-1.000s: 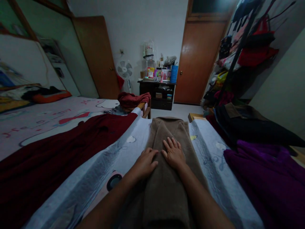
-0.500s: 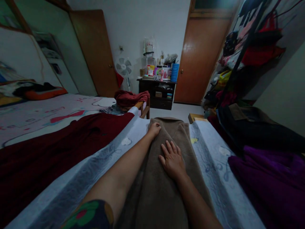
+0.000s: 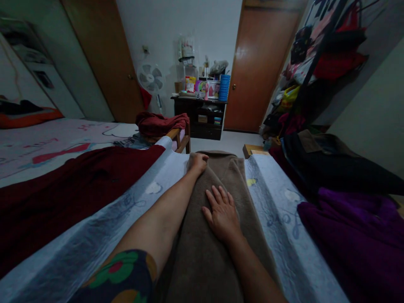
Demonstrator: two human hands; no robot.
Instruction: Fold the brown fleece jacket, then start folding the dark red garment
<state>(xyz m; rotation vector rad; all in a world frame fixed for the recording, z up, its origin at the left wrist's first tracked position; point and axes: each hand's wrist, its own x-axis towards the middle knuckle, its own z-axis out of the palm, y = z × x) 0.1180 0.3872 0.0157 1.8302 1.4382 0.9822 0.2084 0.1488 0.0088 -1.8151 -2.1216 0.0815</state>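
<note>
A long brown garment (image 3: 205, 265), soft and folded lengthwise, lies across the light patterned bed sheet (image 3: 271, 219) and runs away from me. At its far left corner, my left hand (image 3: 198, 163) is closed with the fabric pinched in its fingers. My right hand (image 3: 221, 216) lies flat on the middle of the garment, palm down with fingers spread. A diagonal crease runs through the cloth just beyond that hand. The near end of the garment passes out of view below.
Dark red cloth (image 3: 78, 189) lies to the left. A folded purple garment (image 3: 353, 235) and dark clothes (image 3: 341, 164) are piled at right. Beyond the bed stand a dark cabinet (image 3: 198, 118), a white fan (image 3: 151, 78) and a wooden door (image 3: 252, 67).
The view has turned slightly, so the room appears shifted left. My left hand keeps its grip at the far corner, and my right hand stays flat on the garment.
</note>
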